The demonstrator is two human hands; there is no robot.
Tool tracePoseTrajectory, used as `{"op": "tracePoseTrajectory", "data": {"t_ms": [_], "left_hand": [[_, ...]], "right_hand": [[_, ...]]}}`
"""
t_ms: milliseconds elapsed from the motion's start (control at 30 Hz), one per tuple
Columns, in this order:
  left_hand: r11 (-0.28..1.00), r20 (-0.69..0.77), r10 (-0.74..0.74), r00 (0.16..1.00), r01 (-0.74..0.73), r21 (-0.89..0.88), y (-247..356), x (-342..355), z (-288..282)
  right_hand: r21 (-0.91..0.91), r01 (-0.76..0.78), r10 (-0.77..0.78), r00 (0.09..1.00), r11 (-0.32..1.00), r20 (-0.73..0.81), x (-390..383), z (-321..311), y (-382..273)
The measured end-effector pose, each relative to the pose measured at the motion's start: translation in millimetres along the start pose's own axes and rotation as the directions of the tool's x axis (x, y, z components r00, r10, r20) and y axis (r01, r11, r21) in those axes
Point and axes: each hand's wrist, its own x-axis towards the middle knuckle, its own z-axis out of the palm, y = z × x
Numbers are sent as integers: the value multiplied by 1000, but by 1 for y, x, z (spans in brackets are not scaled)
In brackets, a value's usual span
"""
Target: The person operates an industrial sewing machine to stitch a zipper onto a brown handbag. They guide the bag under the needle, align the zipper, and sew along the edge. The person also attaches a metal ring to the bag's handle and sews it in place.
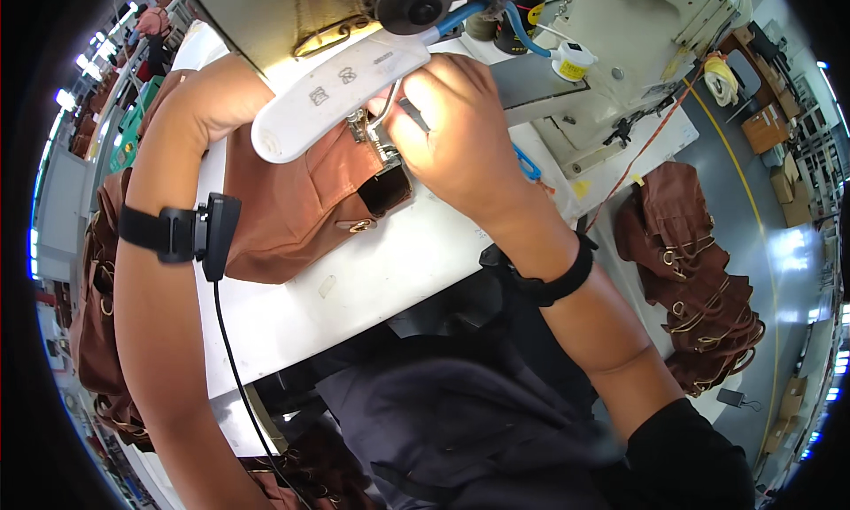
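A brown leather bag piece [292, 222] lies on the white sewing table [345, 289] under the sewing machine's presser foot [383, 149]. My left hand [232, 103] reaches over the bag's upper left, its fingers hidden behind a long white lamp housing [314, 103]. My right hand [452, 129] is closed just right of the presser foot, fingers curled near a metal rod at the housing; what they grip, if anything, I cannot make out. The bag has a metal fitting [356, 225] and a dark opening by the foot.
Brown bags with metal rings are piled right [691, 306] and left [106, 324]. The machine body [646, 41] fills the top, with a blue hose, a small bottle [571, 63] and blue-handled snips [527, 160]. A distant person [152, 23] is at top left. An aisle with cardboard boxes [763, 129] runs right.
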Motion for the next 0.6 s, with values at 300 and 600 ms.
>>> {"op": "tracePoseTrajectory", "data": {"t_ms": [300, 600], "left_hand": [[998, 38, -32, 999, 34, -52, -5, 13, -3], [994, 66, -64, 996, 70, -89, -26, 24, -4]], "right_hand": [[-137, 21, -38, 991, 990, -125, 5, 13, -7], [-133, 4, -24, 989, 991, -146, 4, 17, -8]]}}
